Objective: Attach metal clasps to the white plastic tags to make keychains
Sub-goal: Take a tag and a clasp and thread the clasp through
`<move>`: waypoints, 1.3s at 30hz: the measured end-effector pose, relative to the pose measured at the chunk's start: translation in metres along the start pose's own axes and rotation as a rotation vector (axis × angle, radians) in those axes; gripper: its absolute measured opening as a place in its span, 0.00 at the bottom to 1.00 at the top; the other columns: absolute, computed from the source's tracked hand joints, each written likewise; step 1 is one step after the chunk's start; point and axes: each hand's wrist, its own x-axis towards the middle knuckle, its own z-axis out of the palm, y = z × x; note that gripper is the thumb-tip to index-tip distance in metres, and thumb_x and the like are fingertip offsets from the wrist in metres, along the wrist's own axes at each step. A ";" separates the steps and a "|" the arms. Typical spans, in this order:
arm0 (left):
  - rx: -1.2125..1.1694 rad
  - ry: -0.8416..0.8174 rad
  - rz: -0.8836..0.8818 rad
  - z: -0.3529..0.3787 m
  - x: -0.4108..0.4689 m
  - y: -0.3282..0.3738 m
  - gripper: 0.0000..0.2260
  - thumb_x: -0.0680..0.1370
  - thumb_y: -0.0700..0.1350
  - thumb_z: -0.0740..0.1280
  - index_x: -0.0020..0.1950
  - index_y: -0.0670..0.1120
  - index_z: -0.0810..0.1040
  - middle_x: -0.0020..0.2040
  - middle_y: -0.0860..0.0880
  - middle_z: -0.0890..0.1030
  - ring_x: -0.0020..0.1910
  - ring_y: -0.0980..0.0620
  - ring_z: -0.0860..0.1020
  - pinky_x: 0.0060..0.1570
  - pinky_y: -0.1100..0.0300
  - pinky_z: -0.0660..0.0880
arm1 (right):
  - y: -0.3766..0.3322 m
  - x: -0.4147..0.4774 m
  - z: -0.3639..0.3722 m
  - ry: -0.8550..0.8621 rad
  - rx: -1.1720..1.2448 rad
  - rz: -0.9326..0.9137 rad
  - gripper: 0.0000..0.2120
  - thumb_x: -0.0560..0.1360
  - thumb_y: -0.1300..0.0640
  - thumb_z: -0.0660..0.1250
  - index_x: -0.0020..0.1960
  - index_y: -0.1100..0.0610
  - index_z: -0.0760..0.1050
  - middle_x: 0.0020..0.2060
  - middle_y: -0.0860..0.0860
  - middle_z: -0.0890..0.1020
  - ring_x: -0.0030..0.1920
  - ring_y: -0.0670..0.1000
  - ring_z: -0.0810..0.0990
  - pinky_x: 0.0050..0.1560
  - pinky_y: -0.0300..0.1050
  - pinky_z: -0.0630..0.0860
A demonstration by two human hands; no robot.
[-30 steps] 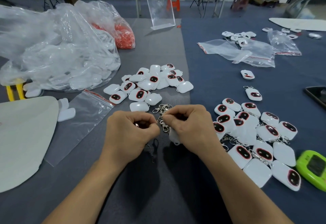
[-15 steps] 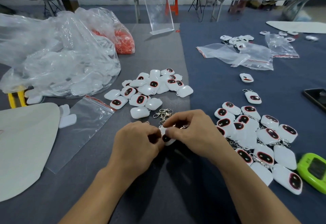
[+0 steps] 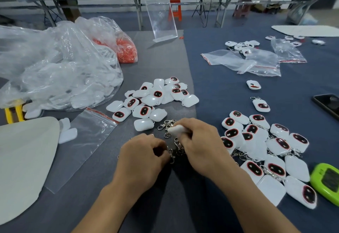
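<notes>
Since half a second back the two hands have drawn slightly apart, and the tag that sat pinched between them has come round to the top of the right hand.

Now the right hand (image 3: pixel 200 146) curls its fingers round a white tag (image 3: pixel 178 129), blank side up, raised just over the heap of loose clasps (image 3: pixel 167 124). Held by its body like this, the tag's loop end probably stays free for the hardware. The left hand (image 3: pixel 145 153) is curled too, and its grip appears to pinch a metal clasp (image 3: pixel 171 153) at the fingertips. More linked metal lies in the gap between the hands; whether that clasp is already hooked to the tag I cannot tell.

Everything sits in working order on the surface (image 3: pixel 165 205). The bare tags (image 3: pixel 156 98) are heaped just beyond the clasps, within easy reach. The finished keychains (image 3: pixel 266 141) spread out to the right, apart from the supply. A large plastic bag (image 3: pixel 55 67) of further tags slumps at the far left, with an empty zip bag (image 3: pixel 86 141) near it.

My reading is that this tag is mid-fitting, with many of the bare ones not yet done.
</notes>
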 end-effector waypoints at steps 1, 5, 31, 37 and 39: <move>0.021 0.003 0.021 0.000 0.000 -0.001 0.03 0.69 0.51 0.77 0.41 0.55 0.85 0.36 0.56 0.78 0.39 0.55 0.75 0.42 0.54 0.74 | 0.000 0.001 0.000 0.034 0.061 0.031 0.08 0.80 0.56 0.67 0.49 0.43 0.80 0.38 0.42 0.81 0.39 0.41 0.78 0.38 0.32 0.72; 0.047 -0.012 0.097 -0.002 0.000 -0.003 0.03 0.70 0.51 0.75 0.40 0.53 0.85 0.34 0.55 0.77 0.38 0.53 0.74 0.40 0.53 0.72 | -0.003 -0.002 0.005 -0.015 0.234 0.153 0.08 0.77 0.58 0.67 0.48 0.45 0.79 0.35 0.45 0.84 0.28 0.45 0.82 0.36 0.43 0.80; -0.084 -0.043 0.026 -0.002 0.001 -0.007 0.08 0.69 0.55 0.69 0.43 0.56 0.86 0.34 0.56 0.79 0.40 0.56 0.75 0.41 0.56 0.72 | -0.001 0.000 -0.008 -0.174 -0.034 0.084 0.08 0.73 0.58 0.68 0.42 0.46 0.82 0.34 0.45 0.82 0.37 0.46 0.79 0.35 0.41 0.75; -0.079 -0.027 0.010 -0.003 0.000 -0.007 0.04 0.71 0.47 0.76 0.44 0.56 0.86 0.34 0.58 0.79 0.41 0.57 0.75 0.40 0.64 0.70 | -0.003 -0.001 -0.008 -0.189 -0.029 0.087 0.08 0.74 0.59 0.68 0.44 0.47 0.84 0.35 0.47 0.83 0.38 0.49 0.80 0.39 0.46 0.80; -0.089 -0.019 -0.001 -0.004 -0.001 -0.006 0.05 0.70 0.46 0.77 0.43 0.56 0.86 0.35 0.57 0.80 0.39 0.57 0.76 0.41 0.59 0.72 | -0.002 -0.001 -0.007 -0.204 0.009 0.103 0.08 0.73 0.59 0.68 0.42 0.48 0.84 0.27 0.45 0.80 0.31 0.47 0.78 0.33 0.44 0.77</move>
